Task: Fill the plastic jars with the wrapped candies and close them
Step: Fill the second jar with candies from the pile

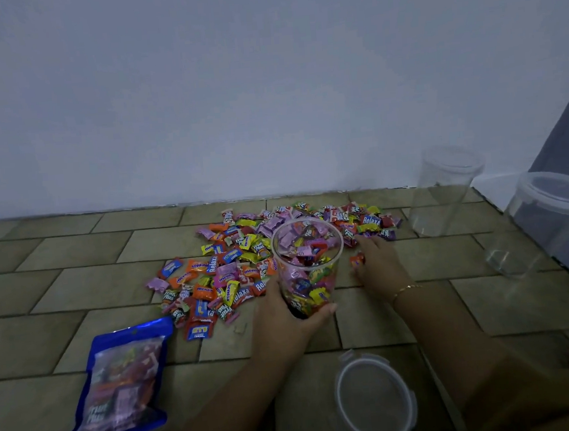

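Note:
A clear plastic jar (308,264), partly filled with wrapped candies, stands open on the tiled surface. My left hand (285,315) grips its lower part from the near side. My right hand (376,262) lies on the surface just right of the jar, fingers curled over a red wrapped candy (357,260). A heap of loose wrapped candies (225,265) spreads behind and left of the jar. The jar's round lid (375,400) lies near me.
Two empty clear jars stand at the right: a tall open one (442,191) by the wall and a lidded one (552,223) nearer the edge. A blue candy bag (119,384) lies at the left. A white wall rises behind the tiles.

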Available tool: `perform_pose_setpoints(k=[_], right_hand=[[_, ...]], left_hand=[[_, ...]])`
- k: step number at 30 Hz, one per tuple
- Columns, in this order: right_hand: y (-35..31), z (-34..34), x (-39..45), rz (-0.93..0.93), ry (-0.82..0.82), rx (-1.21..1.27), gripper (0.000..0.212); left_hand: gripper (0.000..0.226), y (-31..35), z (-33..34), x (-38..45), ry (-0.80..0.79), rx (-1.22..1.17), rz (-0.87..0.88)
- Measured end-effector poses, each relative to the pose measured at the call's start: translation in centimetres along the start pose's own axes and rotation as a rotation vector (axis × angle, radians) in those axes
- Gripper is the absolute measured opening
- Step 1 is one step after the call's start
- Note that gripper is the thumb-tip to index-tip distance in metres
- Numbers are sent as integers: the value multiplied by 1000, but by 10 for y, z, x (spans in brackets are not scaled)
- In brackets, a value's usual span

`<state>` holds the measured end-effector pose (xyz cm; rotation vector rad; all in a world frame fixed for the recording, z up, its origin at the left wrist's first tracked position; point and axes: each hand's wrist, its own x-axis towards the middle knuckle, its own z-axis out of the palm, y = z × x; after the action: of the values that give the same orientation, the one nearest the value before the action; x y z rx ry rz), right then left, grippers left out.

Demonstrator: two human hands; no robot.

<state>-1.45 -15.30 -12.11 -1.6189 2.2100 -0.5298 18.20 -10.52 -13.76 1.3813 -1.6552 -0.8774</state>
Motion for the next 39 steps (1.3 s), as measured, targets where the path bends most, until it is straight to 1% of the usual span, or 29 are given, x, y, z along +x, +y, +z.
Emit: perform_pose_setpoints(k=[2,4,6,9,10,15,20,22,25,26,28,30,32,34,36,37,39], right_hand=[[-4,7,6,-3,30,57,59],[-3,15,14,-55,44,24,57],[-3,20,19,-126,11,-107,61],[-3,17,21,-120,-117,-206,60],[-3,16,21,-127,-129,-236,58],[-6,16,16,-168,-36,-283,50],[-6,25,3,-168,129,-241,39],[-5,28,-2,-157,206,-156,29],[-1,30,-10,-198,291,-23,10],[-1,29,-14,-199,285,-8,10],[1,26,-19,-195,255,-1,17],[4,25,-23,-201,261,21,23],[3,21,-25,-154,265,86,22],[-1,11,-27,4,232,251,22],[-6,1,-30,150,204,574,25],[-10,-4,-31,183,210,747,25],[-22,-15,-35,201,224,997,27]], left_hand=[[91,-1,0,1,5,5,1],[93,-1,1,1,4,10,6],[92,-1,0,1,-4,5,2],[94,-1,0,1,-7,10,-1],[95,-2,0,2,-6,14,-1],[96,-2,2,2,-7,14,7],[96,-2,2,2,-8,-1,4],[96,-2,2,2,-7,-3,8],[97,-2,2,1,1,5,5],[97,-3,2,1,3,11,3],[97,-3,2,1,2,20,0],[99,-2,2,0,1,23,-3],[100,-1,1,0,-2,21,-10],[98,0,0,-1,-16,9,-5],[96,2,-1,-2,-25,0,-3],[95,3,-2,-2,-22,-2,1],[95,5,-3,-3,-24,1,1]])
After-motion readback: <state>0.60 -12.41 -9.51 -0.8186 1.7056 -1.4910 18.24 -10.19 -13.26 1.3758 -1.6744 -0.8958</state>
